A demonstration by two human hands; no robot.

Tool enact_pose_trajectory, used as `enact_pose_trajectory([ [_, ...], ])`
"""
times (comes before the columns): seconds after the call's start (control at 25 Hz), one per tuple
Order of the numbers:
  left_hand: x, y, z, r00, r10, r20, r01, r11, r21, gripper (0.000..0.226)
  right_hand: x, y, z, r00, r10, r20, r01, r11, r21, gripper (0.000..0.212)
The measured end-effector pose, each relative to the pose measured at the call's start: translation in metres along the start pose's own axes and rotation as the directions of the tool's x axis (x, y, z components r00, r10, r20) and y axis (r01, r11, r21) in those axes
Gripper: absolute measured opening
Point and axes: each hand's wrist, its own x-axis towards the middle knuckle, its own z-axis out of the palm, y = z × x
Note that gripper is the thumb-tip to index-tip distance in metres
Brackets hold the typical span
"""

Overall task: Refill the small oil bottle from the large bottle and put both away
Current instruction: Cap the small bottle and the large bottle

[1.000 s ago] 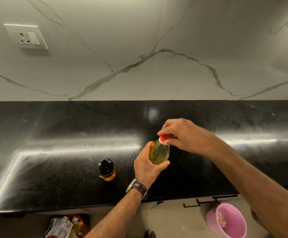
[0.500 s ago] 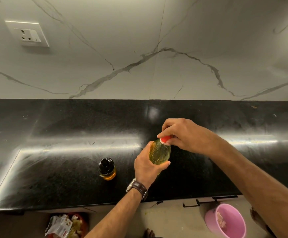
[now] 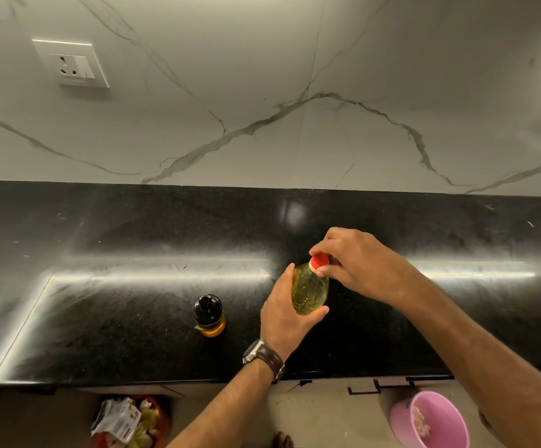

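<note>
The large clear bottle (image 3: 309, 287) of yellow oil stands upright on the black counter (image 3: 133, 286), near its middle. My left hand (image 3: 287, 313) wraps around the bottle's body from the left. My right hand (image 3: 356, 260) pinches its red cap (image 3: 319, 260) with the fingertips from above. The small oil bottle (image 3: 208, 315), with a black top and a little amber oil at the bottom, stands alone to the left, about a hand's width from my left hand.
A marble-patterned wall with a white socket (image 3: 72, 63) rises behind the counter. Below the counter's front edge, on the floor, are a pink bucket (image 3: 429, 420) at the right and a red bin (image 3: 130, 421) with wrappers at the left.
My right hand's fingers have shifted slightly around the red cap; more of the cap shows now. The bottles stay where they were, and the camera has tilted a little.
</note>
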Motion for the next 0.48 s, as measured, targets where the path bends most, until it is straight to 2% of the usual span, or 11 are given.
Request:
enact_pose_trajectory([
  [0.08, -0.017, 0.001, -0.006, 0.999, -0.009, -0.034, 0.013, 0.994, 0.108, 0.107, -0.003, 0.003, 0.001, 0.999, -0.002, -0.034, 0.002, 1.0, 0.0, 0.047],
  [0.2, -0.074, -0.032, -0.039, 0.953, 0.22, -0.209, -0.185, 0.967, 0.176, 0.081, -0.006, 0.005, 0.005, 0.998, -0.008, -0.055, 0.004, 0.998, -0.064, 0.056],
  [0.28, -0.112, -0.079, -0.074, 0.905, 0.304, -0.296, -0.226, 0.936, 0.27, 0.066, -0.009, 0.004, 0.01, 0.997, -0.018, -0.073, 0.012, 0.997, -0.079, 0.06],
  [0.36, -0.127, -0.135, -0.113, 0.92, 0.238, -0.312, -0.095, 0.907, 0.411, 0.069, -0.01, 0.003, 0.015, 0.996, -0.015, -0.087, 0.009, 0.998, -0.067, 0.063],
  [0.48, -0.114, -0.198, -0.156, 0.97, 0.033, -0.24, 0.119, 0.795, 0.595, 0.092, -0.016, -0.001, 0.022, 0.996, 0.042, -0.073, -0.045, 0.998, -0.039, 0.075],
])
